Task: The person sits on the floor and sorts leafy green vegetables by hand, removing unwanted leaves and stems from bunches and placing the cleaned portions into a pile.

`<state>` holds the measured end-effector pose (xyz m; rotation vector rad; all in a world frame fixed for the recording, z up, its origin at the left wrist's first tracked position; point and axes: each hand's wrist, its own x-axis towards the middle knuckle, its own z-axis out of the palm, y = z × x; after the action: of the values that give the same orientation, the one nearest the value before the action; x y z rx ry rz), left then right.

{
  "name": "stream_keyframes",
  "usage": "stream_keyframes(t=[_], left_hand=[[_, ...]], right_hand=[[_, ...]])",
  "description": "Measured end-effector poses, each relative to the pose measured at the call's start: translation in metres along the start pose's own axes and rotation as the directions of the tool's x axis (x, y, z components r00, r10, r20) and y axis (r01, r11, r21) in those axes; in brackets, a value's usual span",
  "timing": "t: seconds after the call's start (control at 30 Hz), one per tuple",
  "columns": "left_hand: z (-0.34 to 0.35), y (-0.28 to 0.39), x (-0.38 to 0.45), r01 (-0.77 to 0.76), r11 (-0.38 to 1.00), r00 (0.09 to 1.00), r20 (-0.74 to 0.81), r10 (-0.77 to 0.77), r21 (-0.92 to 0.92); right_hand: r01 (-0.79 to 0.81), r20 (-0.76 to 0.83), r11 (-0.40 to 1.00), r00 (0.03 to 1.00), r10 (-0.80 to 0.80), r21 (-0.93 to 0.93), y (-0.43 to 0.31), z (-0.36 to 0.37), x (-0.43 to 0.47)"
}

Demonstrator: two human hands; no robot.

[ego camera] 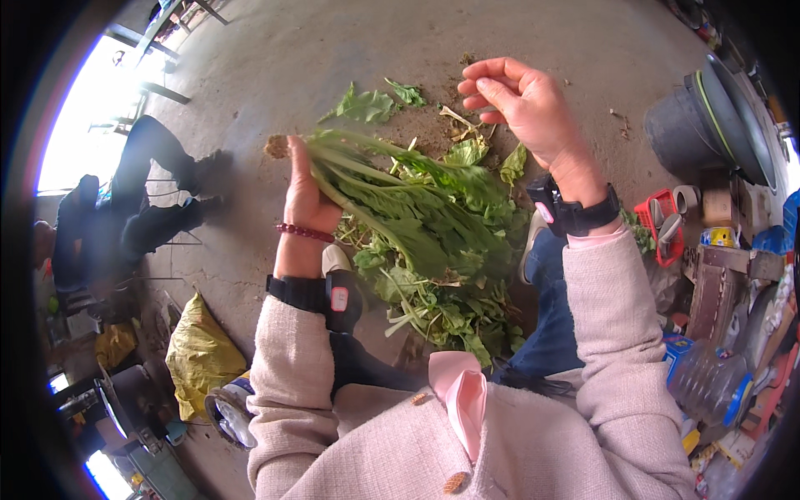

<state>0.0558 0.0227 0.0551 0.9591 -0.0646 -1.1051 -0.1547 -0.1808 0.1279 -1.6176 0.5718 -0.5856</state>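
My left hand (307, 199) grips a large leafy green vegetable (400, 206) near its root end, with the brown root stub poking out past the thumb and the leaves fanning to the right. Up and to the right, my right hand (509, 103) is raised with its fingers curled loosely and apart, and nothing shows in it. Beneath the held plant, a heap of cut leaves and stems (447, 319) lies on the concrete floor between my feet. Torn leaves (365, 106) and yellowed scraps with soil (465, 128) lie beyond it.
A yellow woven sack (203, 359) and a bucket (228, 406) stand at left, near a seated person (131, 206). At right are dark buckets and basins (687, 128), a red plastic basket (669, 234), a clear plastic jug (709, 381) and mixed clutter.
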Motion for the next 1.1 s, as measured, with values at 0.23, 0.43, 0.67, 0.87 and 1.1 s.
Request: stream_keyframes(t=[0.23,0.43,0.67,0.87,1.1], left_hand=[[0.025,-0.016,-0.015,0.046,0.992,0.988,0.138,-0.062,0.114],[0.027,-0.018,-0.027,0.033,0.961,0.972,0.217,-0.096,0.276],[0.037,-0.018,-0.036,-0.113,0.825,0.967,0.251,-0.035,0.554],[0.032,-0.02,-0.031,-0.091,0.724,0.966,0.236,-0.102,0.684],[0.019,-0.028,-0.018,-0.28,0.544,0.957,0.278,0.087,0.791]], right_hand=[[0.087,0.222,0.987,0.974,-0.056,-0.134,0.014,0.048,-0.009],[-0.015,0.353,0.997,0.935,0.04,-0.075,0.023,0.073,-0.017],[0.021,0.464,0.946,0.875,0.139,-0.323,0.024,0.071,-0.019],[0.01,0.529,0.955,0.834,0.156,-0.298,0.027,0.073,-0.029],[0.115,0.364,0.874,0.928,0.074,-0.472,0.037,0.088,-0.04]])
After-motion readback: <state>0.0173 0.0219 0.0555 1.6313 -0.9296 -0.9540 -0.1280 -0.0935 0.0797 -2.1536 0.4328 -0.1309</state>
